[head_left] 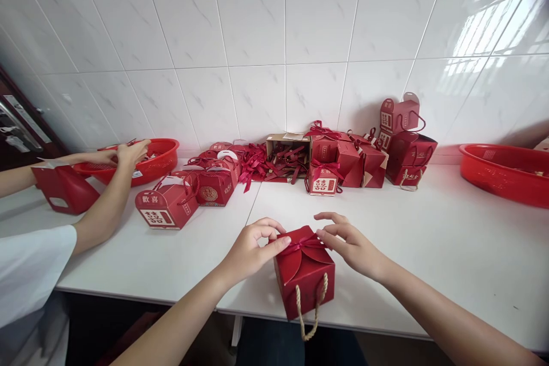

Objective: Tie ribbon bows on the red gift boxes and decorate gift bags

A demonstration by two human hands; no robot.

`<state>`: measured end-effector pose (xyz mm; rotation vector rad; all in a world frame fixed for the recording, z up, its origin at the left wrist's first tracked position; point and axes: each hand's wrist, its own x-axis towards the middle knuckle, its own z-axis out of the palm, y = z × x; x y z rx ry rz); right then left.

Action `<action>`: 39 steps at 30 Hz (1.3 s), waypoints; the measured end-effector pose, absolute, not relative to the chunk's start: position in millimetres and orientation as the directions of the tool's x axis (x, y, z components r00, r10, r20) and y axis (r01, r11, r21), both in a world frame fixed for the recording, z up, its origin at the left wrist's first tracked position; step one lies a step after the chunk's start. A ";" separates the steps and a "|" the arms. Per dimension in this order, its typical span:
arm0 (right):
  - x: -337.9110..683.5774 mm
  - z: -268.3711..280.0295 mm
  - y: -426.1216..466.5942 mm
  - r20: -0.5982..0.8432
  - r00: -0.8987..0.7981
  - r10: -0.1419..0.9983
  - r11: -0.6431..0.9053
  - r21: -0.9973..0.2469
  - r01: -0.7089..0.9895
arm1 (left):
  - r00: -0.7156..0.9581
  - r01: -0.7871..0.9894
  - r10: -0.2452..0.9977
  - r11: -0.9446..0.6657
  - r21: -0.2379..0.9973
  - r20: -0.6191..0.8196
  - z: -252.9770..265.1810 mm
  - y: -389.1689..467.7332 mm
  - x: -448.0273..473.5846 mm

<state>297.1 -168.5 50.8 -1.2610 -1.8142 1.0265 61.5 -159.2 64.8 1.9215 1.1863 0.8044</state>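
A dark red gift box (305,289) stands near the table's front edge, a rope handle (309,329) hanging from its near side. Its top flaps fold together under a red ribbon (302,243) tied in a bow. At the left, my left hand (256,247) has its thumb on the ribbon and its bent fingers by the box's far left corner, closed on the ribbon's left part. On the other side, my right hand (354,245) has its fingers apart, the fingertips at the box's right top edge by the ribbon; its thumb is hidden.
Red boxes (165,206) stand at left, near loose ribbons (254,163) and a cardboard box (278,146). More red boxes (323,183) and a stack (409,154) line the wall. Red baskets (501,177) flank the table. A co-worker's hands (131,154) reach over the left basket (165,163).
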 end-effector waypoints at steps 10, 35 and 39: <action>301.3 51.6 -185.0 0.214 -0.301 0.929 0.369 -0.607 0.704 | 0.378 0.613 0.867 -0.497 0.615 0.324 55.8 -155.0 55.5; 323.5 35.5 -107.6 0.370 -0.273 0.888 0.394 -0.919 0.036 | 0.247 0.015 0.914 -0.335 0.942 0.321 20.9 -90.2 57.0; 351.8 80.7 -49.0 0.552 -0.125 0.824 0.565 -0.816 0.120 | 0.252 0.187 0.958 -0.188 0.964 0.138 -5.9 -72.8 52.3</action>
